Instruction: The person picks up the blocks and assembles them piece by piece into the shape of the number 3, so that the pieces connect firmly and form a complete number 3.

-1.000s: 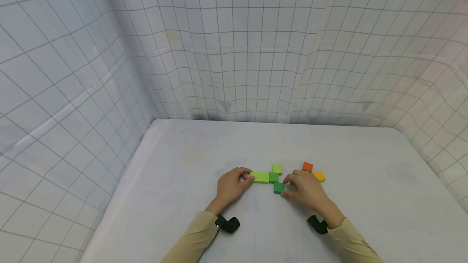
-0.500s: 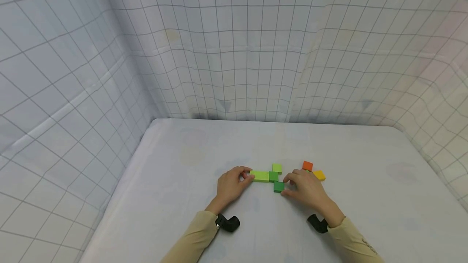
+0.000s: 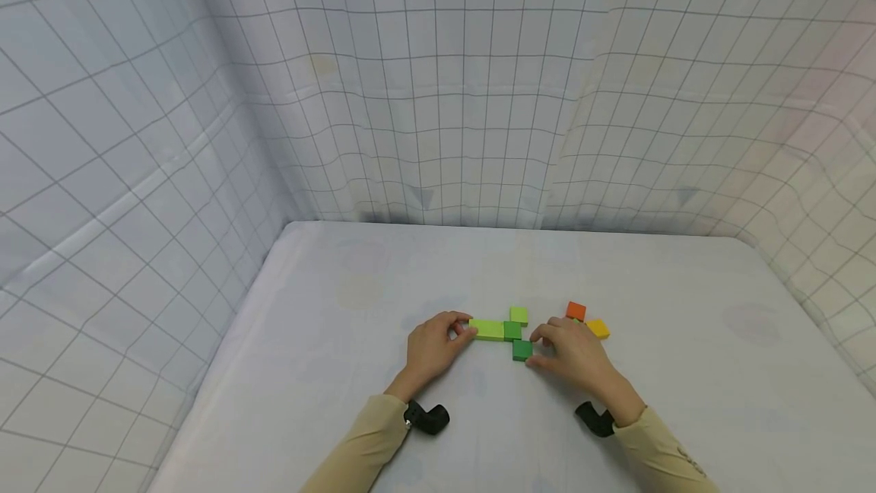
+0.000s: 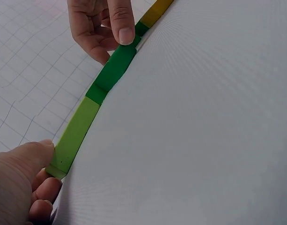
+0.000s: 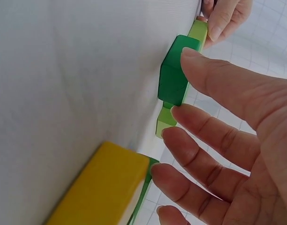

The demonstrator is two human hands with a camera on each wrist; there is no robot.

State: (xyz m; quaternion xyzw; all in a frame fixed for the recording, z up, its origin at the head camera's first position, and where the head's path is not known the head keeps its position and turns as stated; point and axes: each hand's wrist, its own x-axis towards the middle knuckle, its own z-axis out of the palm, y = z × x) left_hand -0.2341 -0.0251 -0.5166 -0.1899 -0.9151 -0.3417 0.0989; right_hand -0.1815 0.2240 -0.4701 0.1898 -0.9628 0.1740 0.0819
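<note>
My left hand (image 3: 433, 347) pinches the left end of a long light green block (image 3: 487, 330) between thumb and fingers; its fingertips show close up in the left wrist view. Against that block's right end sits a dark green block (image 3: 512, 332). Just nearer lies a second dark green block (image 3: 522, 351), offset to the right. My right hand (image 3: 576, 352) holds this one at its right side, thumb and index fingertip on its edges (image 5: 173, 77). A small light green block (image 3: 519, 316) lies behind the row.
Beyond my right hand lie an orange-red block (image 3: 576, 311) and a yellow block (image 3: 598, 328). A green piece between them is mostly hidden by the hand. All rest on a white-covered table (image 3: 356, 280) enclosed by gridded cloth walls (image 3: 438, 97).
</note>
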